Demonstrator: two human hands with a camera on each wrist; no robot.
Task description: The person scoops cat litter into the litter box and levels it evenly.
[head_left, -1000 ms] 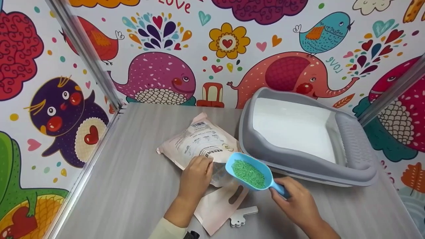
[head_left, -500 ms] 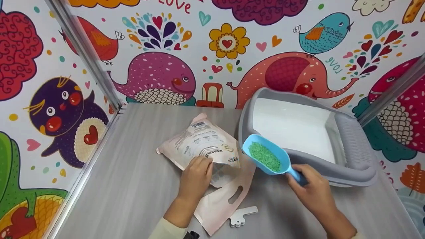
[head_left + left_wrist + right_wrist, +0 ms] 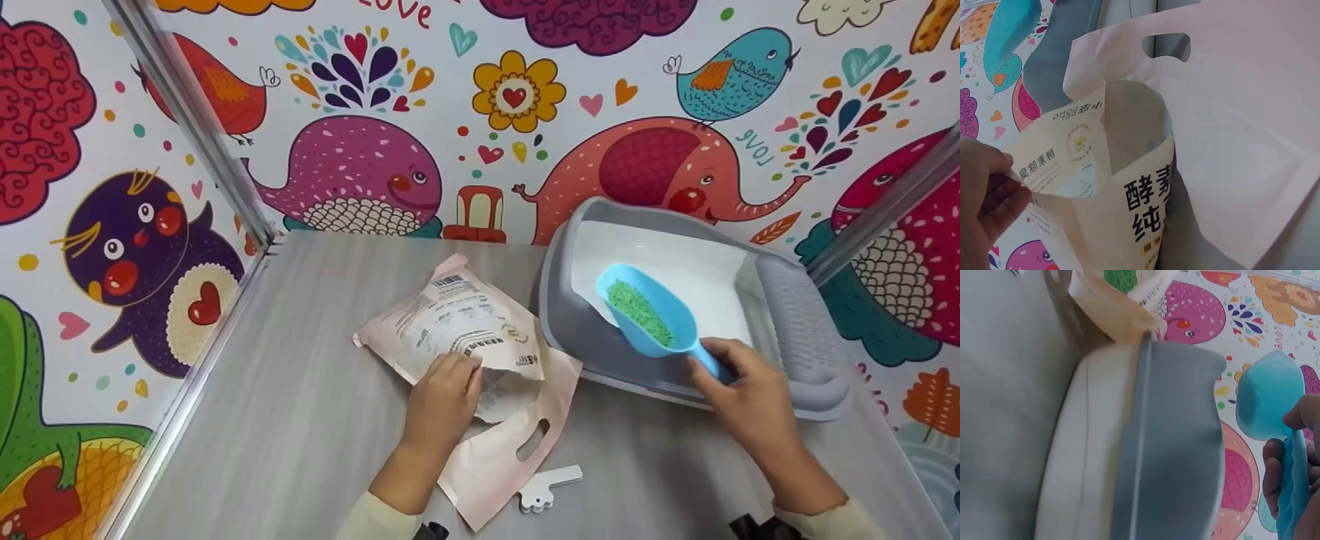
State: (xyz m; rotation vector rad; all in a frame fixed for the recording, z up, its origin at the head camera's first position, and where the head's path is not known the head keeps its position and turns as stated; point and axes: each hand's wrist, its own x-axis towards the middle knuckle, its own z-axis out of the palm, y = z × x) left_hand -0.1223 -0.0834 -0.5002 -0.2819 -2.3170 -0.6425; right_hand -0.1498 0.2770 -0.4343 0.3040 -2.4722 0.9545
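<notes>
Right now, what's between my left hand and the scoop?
In the head view, the bag's open mouth and the gray tray's side lie between your left hand and the blue scoop.

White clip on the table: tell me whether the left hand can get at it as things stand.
Probably yes, but it would likely have to let go first: the left hand holds the edge of the pink bag. The white clip lies close by, uncovered in the head view.
</notes>
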